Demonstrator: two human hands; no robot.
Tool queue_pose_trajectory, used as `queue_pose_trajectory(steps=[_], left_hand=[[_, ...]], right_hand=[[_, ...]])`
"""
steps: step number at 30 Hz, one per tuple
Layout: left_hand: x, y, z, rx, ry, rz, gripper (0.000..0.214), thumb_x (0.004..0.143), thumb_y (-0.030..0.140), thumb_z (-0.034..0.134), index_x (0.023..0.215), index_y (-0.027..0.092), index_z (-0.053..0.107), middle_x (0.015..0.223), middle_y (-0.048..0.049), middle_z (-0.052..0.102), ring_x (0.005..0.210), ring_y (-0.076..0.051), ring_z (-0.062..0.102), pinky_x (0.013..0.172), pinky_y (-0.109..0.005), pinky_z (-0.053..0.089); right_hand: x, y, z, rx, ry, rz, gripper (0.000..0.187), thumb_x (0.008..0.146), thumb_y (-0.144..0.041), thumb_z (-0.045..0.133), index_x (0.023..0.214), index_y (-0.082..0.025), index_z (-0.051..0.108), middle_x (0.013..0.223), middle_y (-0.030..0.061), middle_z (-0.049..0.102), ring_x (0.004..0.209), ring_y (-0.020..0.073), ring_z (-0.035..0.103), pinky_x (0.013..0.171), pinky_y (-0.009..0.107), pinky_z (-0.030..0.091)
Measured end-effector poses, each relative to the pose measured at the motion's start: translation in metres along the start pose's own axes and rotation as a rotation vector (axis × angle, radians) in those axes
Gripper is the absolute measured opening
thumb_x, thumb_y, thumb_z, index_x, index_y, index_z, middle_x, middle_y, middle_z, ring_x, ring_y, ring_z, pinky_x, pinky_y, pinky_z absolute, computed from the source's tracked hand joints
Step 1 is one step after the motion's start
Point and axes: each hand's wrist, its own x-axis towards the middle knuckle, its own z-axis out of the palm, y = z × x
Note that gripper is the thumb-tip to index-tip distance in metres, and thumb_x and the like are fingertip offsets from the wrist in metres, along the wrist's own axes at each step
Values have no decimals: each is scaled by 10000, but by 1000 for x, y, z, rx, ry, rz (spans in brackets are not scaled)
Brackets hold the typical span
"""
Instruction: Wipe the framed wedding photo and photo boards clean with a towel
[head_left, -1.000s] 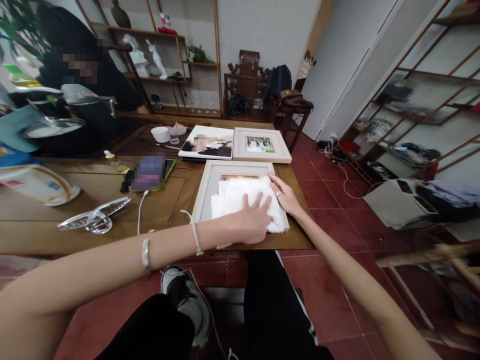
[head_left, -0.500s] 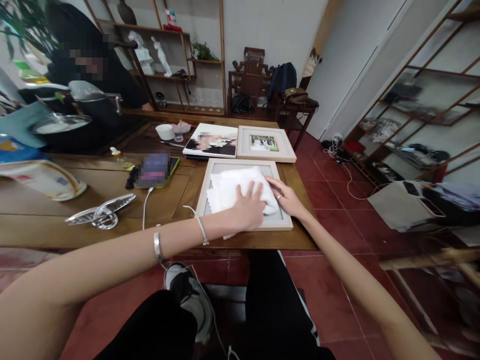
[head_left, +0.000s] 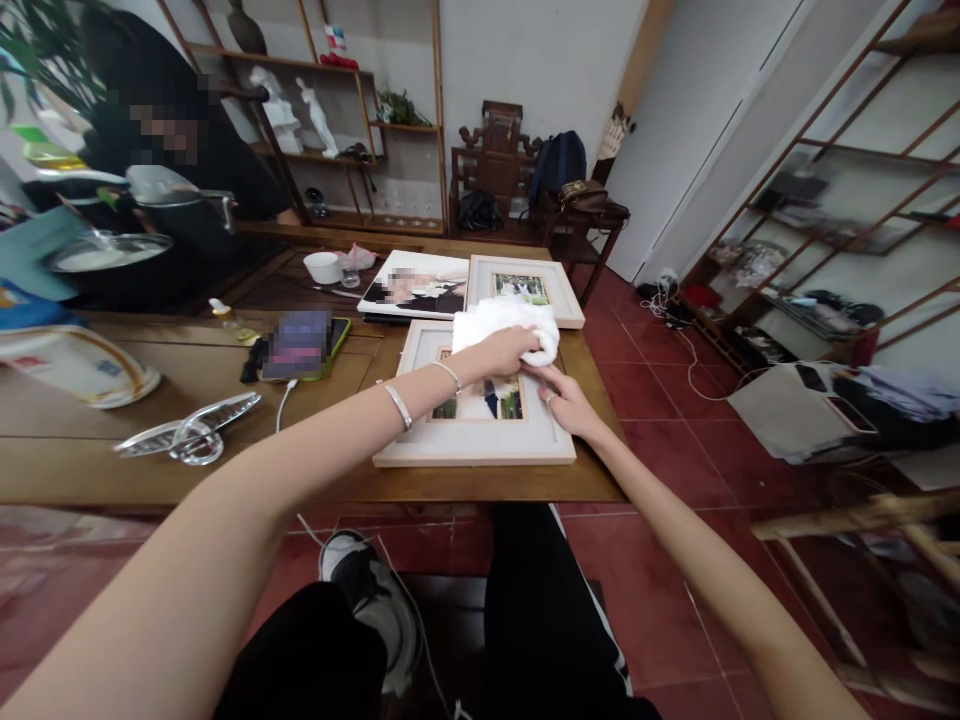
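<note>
A pale wooden picture frame lies flat near the front edge of the table, with part of its photo showing under my left forearm. Bunched on its upper right part is a white cloth, which also overlaps the lower edge of a second picture frame behind. My left hand grips this cloth, fingers curled into it. At the near frame's right side, my right hand holds the border, its fingertips just below the cloth.
Left of the frames are a phone with a white cable, a clear hair claw clip, a small dropper bottle and a wipes pack. A photo panel and white bowl stand behind. Someone in black is at far left.
My left hand has moved the white cloth up and away from me across the frame, uncovering part of the photo. Its flat fingers have curled into the cloth. My right hand stays at the frame's side.
</note>
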Motion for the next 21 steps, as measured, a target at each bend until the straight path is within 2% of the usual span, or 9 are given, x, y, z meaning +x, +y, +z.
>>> queue_pose_trajectory(steps=[3,7,15,18,21], left_hand=[[-15,-6,8,32,-11,-8,347,793,24,488,1079,137,649,1349,-138,558,1125,-244,591,997,-351,413],[-52,-27,7,164,-49,-47,326,777,-6,462,1000,108,672,1472,-166,439,1250,-244,524,1105,-373,301],[-122,-62,-11,330,-121,-228,348,780,-17,390,902,115,688,1439,-152,493,1146,-241,613,1078,-379,339],[-132,-62,-11,313,-122,-234,346,772,-17,394,914,102,686,1432,-180,492,1231,-254,560,1086,-388,336],[-132,-51,-4,285,-124,-246,401,738,-41,411,1004,104,674,1463,-179,453,1382,-252,399,1108,-419,317]], right_hand=[[0,2,0,-16,8,16,537,751,-126,443,1223,-271,653,1347,21,590,1306,246,485,1147,461,305],[-1,0,-1,-22,-7,32,553,748,-115,441,1228,-293,650,1348,10,593,1307,234,486,1156,470,301],[-1,-2,-1,-20,8,65,536,767,-108,438,1221,-297,652,1356,-4,591,1321,219,478,1157,466,309],[-2,-3,0,12,37,80,532,751,-106,451,1197,-301,665,1342,-16,603,1309,215,494,1154,457,317],[-1,-7,1,79,85,106,539,709,-88,464,1162,-281,685,1311,-9,628,1297,220,510,1155,459,319]])
